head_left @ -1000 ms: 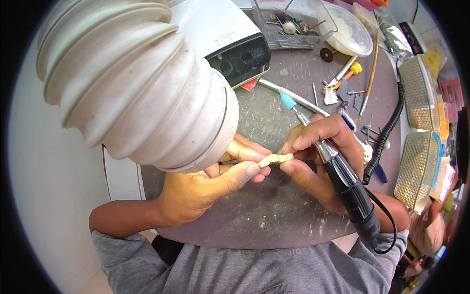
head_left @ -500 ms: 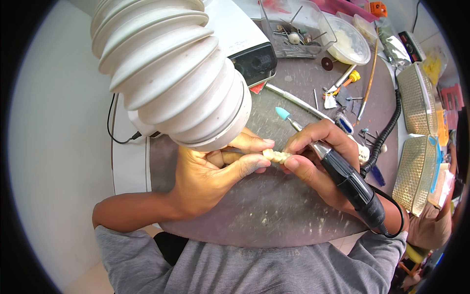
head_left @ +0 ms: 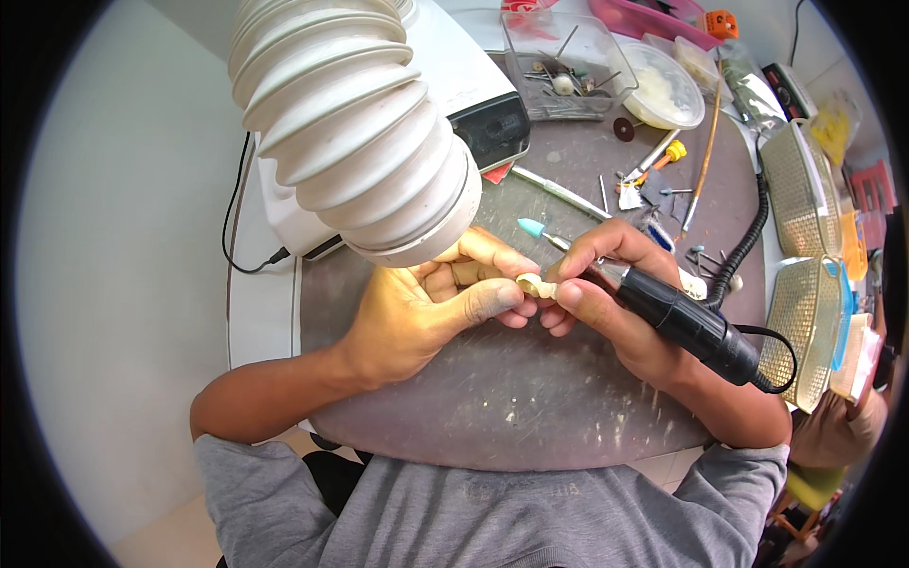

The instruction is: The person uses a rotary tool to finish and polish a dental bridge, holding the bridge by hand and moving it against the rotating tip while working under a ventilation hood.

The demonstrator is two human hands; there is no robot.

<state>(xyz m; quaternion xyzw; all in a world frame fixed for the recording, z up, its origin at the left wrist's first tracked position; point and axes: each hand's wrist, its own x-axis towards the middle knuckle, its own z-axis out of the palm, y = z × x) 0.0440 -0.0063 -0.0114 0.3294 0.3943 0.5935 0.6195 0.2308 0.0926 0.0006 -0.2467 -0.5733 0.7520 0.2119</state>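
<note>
My left hand [head_left: 431,308] pinches a small cream-coloured piece [head_left: 536,285] between thumb and fingers at the middle of the picture. My right hand [head_left: 611,293] also touches that piece with thumb and forefinger. The same hand grips a black rotary handpiece [head_left: 689,325], whose tip carries a pale blue cone-shaped burr [head_left: 531,227] pointing up-left past the fingers. A coiled black cord [head_left: 740,248] runs from the handpiece toward the back right. Both hands hover just under the mouth of a wide white ribbed suction hose [head_left: 365,142].
The round grey work mat [head_left: 530,398] is dusty. At the back stand a clear box of burrs [head_left: 563,71], a round white lidded tub [head_left: 668,85] and a white machine with a dark panel [head_left: 488,128]. Loose tools and a brush [head_left: 705,156] lie at right, beside mesh trays [head_left: 805,189].
The view has shifted, so the hose and hands sit further right and lower. My hands keep holding the small piece, with the burr still pointing away from it.
</note>
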